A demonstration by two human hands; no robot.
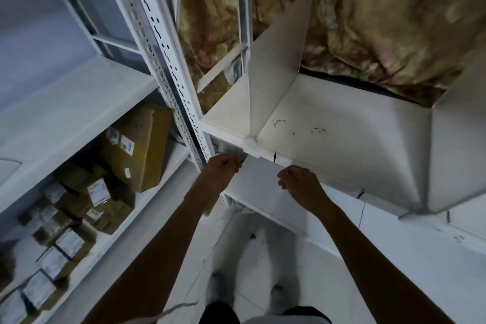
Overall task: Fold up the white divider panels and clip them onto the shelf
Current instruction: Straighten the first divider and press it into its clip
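Risk, as judged: the flat white divider panel (pixel 263 192) held under the front edge of the white metal shelf (pixel 328 123) could slip or crease off its fold line if the two grips are pulled unevenly; a bad fold would leave its clip seated crooked on the shelf lip. An upright white divider panel (pixel 276 60) is already clipped near the shelf's front left corner by a small white plastic clip (pixel 251 146). Left hand (pixel 223 168) is curled shut at the panel's upper left corner, right hand (pixel 299 183) at its upper right edge; fingers are tucked under, apparently pinching the panel, exact contact cannot be told. Both forearms are extended upward, roughly parallel.
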